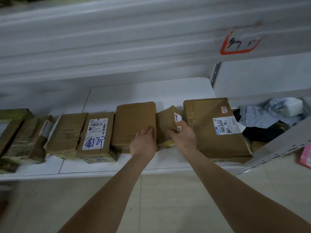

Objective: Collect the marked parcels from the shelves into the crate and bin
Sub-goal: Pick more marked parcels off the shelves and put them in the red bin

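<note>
Two hands at work, centre of the frame. Right hand (pixel 182 137): fingers curled over the top edge of a small parcel (pixel 165 122), thumb on its near side, clamped on it. The fingertips partly cover its white label, so no mark can be read there. Left hand (pixel 144 142): fingers close together and lightly bent, lying on top of the plain brown box (pixel 134 120) near its right edge. Cannot tell whether they hook that edge or only press down.

The small parcel stands tilted on edge, wedged between the plain brown box and the large box (pixel 213 130) to its right, touching both. A yellow packet (pixel 168 144) shows just under its near end.

Further left, the parcel with blue handwriting (pixel 96 132) sits against the plain box, then more taped parcels toward the left edge. All rest on the white shelf (pixel 104 167), some close to its front lip. Loose bags (pixel 269 116) at right. Crate and bin not in view.

Risks, as judged:
- Pulling the wedged parcel may drag the yellow packet over the lip onto the floor.
- Friction may shift the plain box off the stack under it if the left hand eases.
- The grip is on tape and label, which may slip or tear the label.
- With the mark unseen, the wrong parcel could be taken. The large box carries a red-edged sticker (pixel 224 109).
</note>
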Available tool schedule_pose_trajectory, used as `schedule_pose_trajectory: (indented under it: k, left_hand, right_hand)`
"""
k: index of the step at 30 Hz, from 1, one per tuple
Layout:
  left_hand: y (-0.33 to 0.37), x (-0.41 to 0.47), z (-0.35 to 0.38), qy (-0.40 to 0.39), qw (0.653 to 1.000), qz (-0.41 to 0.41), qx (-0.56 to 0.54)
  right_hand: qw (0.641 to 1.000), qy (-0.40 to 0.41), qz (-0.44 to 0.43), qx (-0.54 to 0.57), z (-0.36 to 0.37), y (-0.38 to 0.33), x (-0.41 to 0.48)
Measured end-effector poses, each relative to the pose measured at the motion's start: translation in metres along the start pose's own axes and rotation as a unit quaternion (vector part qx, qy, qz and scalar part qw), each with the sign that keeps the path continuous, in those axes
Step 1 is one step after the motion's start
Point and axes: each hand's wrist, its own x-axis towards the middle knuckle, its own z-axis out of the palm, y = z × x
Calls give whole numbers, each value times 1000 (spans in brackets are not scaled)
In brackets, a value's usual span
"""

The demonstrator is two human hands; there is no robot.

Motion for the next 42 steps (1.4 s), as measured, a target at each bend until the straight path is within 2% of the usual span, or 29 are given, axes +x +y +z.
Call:
schedule_pose_trajectory:
  k: [3, 8, 14, 16, 21, 25, 27, 28, 30, 31, 33, 35, 37, 40, 42]
  left_hand:
    - [-1, 1, -3, -27, 1000, -2, -11]
    - [1, -3, -7, -55, 998, -1, -40]
    - [2, -9, 0, -46, 998, -1, -53]
    - [1, -8, 0, -44, 997, 2, -57]
    - [-2, -7, 2, -39, 997, 19, -60]
    - [-2, -13, -10, 4, 981, -21, -193]
    - [0, -17, -21, 19, 947, -87, -308]
    - [3, -21, -28, 9, 909, -133, -395]
    - [7, -32, -44, -48, 799, -220, -557]
    - [7, -38, -52, -88, 752, -244, -605]
    - [5, -51, -68, -166, 692, -253, -655]
    - [2, -62, -80, -212, 652, -257, -681]
    - [3, -73, -88, -235, 628, -274, -690]
    - [9, -89, -94, -242, 594, -290, -710]
    - [18, -98, -96, -230, 600, -285, -711]
  right_hand:
    - [1000, -10, 16, 14, -5, -3, -3]
    - [991, -33, 66, 110, -14, -4, -3]
    - [998, -62, 12, -29, -11, 1, -13]
    - [998, -51, 8, -26, -8, 0, -13]
    - [998, -36, 9, 49, -7, -9, -18]
    - [978, -15, 55, 202, -23, -6, -29]
    - [966, -44, 52, 249, -38, -8, -43]
    - [963, -68, 39, 257, -47, -8, -50]
    - [959, -107, 5, 263, -63, -8, -65]
    - [959, -122, -3, 257, -70, -8, -73]
    - [972, -126, -24, 196, -79, -4, -84]
    - [990, -105, -48, 77, -87, -3, -93]
    - [994, -87, -66, 10, -96, -7, -102]
    - [992, -89, -84, 3, -109, -9, -111]
    - [991, -93, -89, 38, -112, -10, -117]
